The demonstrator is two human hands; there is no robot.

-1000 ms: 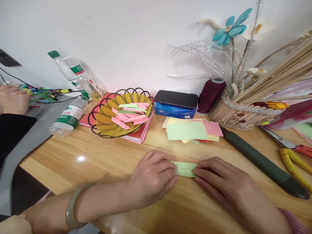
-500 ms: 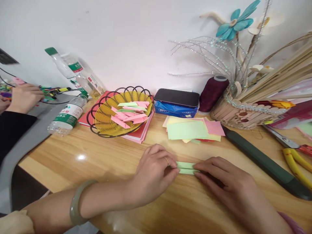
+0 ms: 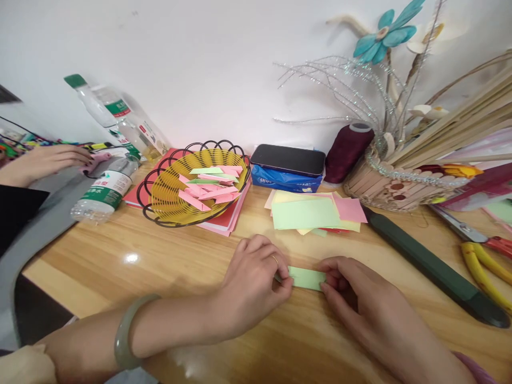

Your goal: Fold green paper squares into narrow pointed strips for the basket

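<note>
Between my hands, just above or on the wooden table, is a small light green paper strip (image 3: 307, 278). Its left end is pinched by the thumb and fingers of my left hand (image 3: 258, 285), which wears a ring. At the other end, my right hand (image 3: 362, 293) grips the strip between thumb and curled fingers. Behind them lies a stack of coloured paper slips (image 3: 306, 213), green on top with yellow and pink below. A yellow woven basket (image 3: 168, 194) to the left holds several folded pink and green paper pieces (image 3: 208, 188).
A phone (image 3: 288, 159) rests on a blue tissue pack (image 3: 286, 178) beside a maroon thread spool (image 3: 349, 153). To the right lie a dark green bar-shaped object (image 3: 436, 266) and scissors (image 3: 466, 230). A bottle (image 3: 106, 194) lies left, near another person's hand (image 3: 52, 162).
The green strip showed a lengthwise middle crease line before; now it shows one plain face. My right fingers have curled more. The other person's hand has moved right, toward the bottle.
</note>
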